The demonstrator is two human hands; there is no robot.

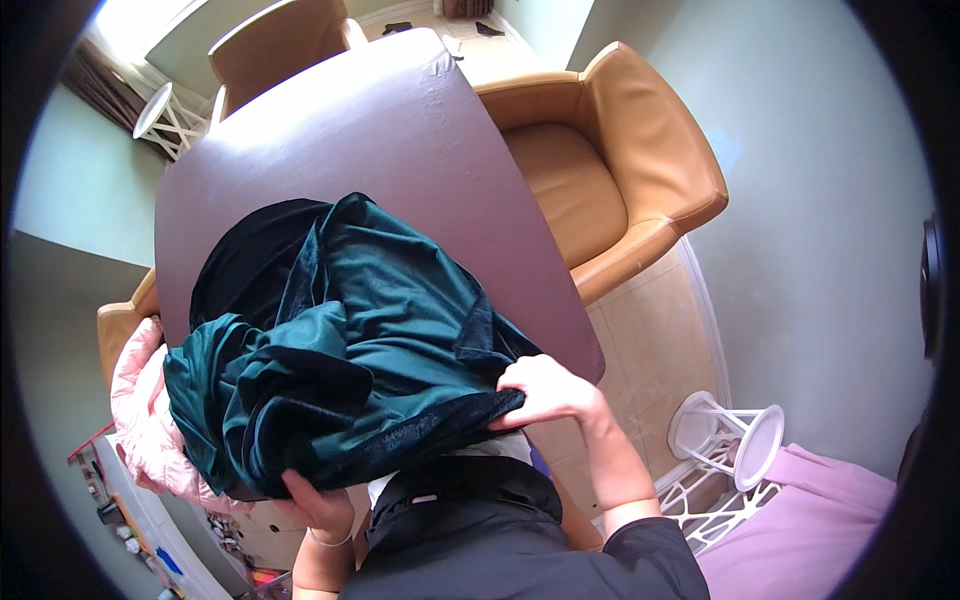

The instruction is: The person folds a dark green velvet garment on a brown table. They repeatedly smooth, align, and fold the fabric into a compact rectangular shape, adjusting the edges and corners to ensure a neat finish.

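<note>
A dark green velvet cloth [397, 307] lies bunched and folded over the near part of a purple-brown covered table [495, 247]. My right hand [551, 390] grips the right end of its near edge, close to the table's near right corner. At the near left edge of the velvet is my left hand [319, 506], wearing a thin bracelet; its fingers are partly under the fabric, and I cannot tell whether they hold it. The cloth's near edge hangs between my hands, in front of my dark clothing.
A tan leather armchair [570, 180] stands to the right, another [277, 49] at the far end. A pink puffer jacket [146, 420] hangs at the left. White stools [757, 450] and a mauve cloth [810, 525] are at the lower right, near the wall.
</note>
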